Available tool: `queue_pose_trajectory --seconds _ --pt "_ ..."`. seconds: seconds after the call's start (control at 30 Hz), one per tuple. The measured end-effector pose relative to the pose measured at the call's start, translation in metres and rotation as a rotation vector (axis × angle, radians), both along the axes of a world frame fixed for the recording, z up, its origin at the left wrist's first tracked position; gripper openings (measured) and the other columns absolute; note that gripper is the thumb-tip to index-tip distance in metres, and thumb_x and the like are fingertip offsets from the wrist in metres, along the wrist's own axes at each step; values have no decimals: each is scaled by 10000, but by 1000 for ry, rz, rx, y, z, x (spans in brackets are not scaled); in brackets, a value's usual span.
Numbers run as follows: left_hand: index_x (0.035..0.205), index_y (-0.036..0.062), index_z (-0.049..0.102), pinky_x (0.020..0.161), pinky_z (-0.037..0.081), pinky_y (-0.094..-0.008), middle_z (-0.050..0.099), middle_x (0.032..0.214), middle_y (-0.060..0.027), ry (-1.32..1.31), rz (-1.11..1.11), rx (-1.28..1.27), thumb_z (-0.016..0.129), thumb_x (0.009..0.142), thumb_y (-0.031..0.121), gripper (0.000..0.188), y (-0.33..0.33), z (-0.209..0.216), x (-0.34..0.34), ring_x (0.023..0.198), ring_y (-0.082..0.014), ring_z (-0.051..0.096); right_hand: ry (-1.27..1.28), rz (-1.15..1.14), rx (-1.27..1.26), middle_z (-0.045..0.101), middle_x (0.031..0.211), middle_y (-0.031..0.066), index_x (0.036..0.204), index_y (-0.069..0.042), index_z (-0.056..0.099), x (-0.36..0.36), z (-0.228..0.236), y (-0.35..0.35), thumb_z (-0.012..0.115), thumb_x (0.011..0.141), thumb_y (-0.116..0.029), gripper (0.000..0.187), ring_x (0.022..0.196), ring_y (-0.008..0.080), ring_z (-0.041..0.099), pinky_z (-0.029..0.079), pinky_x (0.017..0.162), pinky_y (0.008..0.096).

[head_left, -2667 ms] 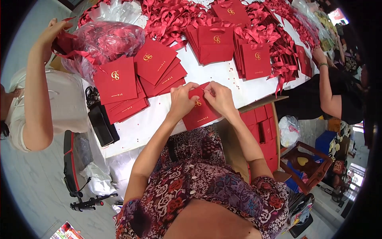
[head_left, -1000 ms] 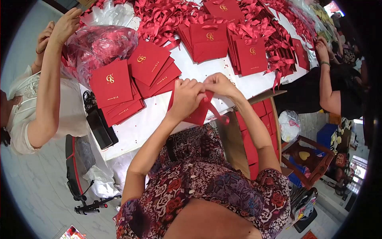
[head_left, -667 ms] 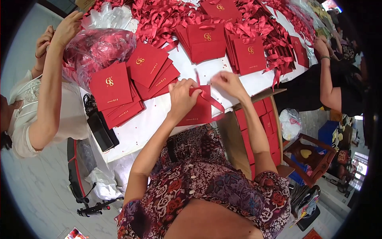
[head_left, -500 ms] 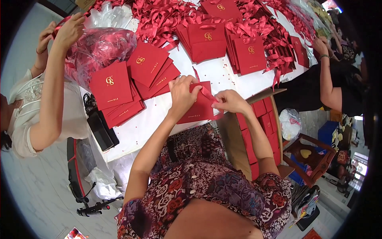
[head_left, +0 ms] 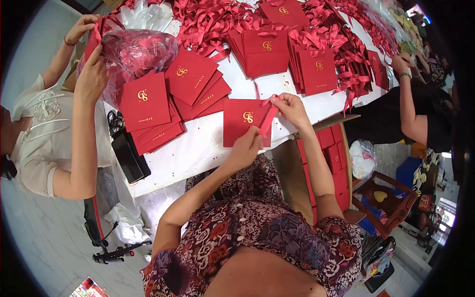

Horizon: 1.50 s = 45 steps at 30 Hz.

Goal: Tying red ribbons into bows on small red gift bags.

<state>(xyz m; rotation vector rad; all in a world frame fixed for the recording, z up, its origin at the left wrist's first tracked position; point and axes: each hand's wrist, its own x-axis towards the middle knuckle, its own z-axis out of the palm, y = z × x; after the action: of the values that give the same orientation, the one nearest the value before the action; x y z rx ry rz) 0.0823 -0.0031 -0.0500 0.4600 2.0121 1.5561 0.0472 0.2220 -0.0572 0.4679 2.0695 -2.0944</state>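
Note:
A small square red paper bag (head_left: 236,110) with a gold emblem lies flat on the table in front of me. A red satin ribbon (head_left: 268,119) slants across its right side. At the bag's upper right corner, the thumb and fingers of my right hand (head_left: 291,108) pinch the ribbon's upper part. My left hand (head_left: 246,148) is closed over the bag's lower edge, its fingertips at the ribbon's lower end. A thin strand of ribbon rises from the bag's top edge.
Fanned red bags (head_left: 146,101) lie to the left, and more stacked bags (head_left: 264,54) stand farther back among heaped ribbons (head_left: 203,24). A black phone-like object (head_left: 129,156) rests at the table's left edge. A carton of red boxes (head_left: 334,153) stands at right. A co-worker's hand (head_left: 93,74) handles ribbon at left.
My left hand has moved from the bag's top down to its lower edge. My right hand has risen to the upper right corner, drawing the ribbon along. The gold emblem now shows.

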Motion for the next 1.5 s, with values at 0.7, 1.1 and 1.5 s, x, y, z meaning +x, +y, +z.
queue_pose_trajectory --seconds 0.7,1.1,1.5 --pt "1088 6 607 639 534 -398 591 986 -158 834 150 -437 749 829 127 319 -23 34 -89 787 -312 654 508 87 578 674 851 135 924 -20 678 5 16 -67 692 885 -150 137 748 309 659 513 667 388" --pt "1043 45 635 722 505 -410 556 965 -132 901 83 -368 779 767 104 317 -12 8 -79 875 -334 613 449 41 819 660 803 119 824 -42 641 9 9 -66 700 851 -161 135 707 318 652 508 616 416" --pt "915 6 557 695 455 -480 591 803 -185 784 40 -280 603 827 -22 103 -7 6 -80 817 -395 587 289 40 714 659 668 135 701 -46 647 8 7 -77 705 784 -188 174 630 339 651 510 585 416"
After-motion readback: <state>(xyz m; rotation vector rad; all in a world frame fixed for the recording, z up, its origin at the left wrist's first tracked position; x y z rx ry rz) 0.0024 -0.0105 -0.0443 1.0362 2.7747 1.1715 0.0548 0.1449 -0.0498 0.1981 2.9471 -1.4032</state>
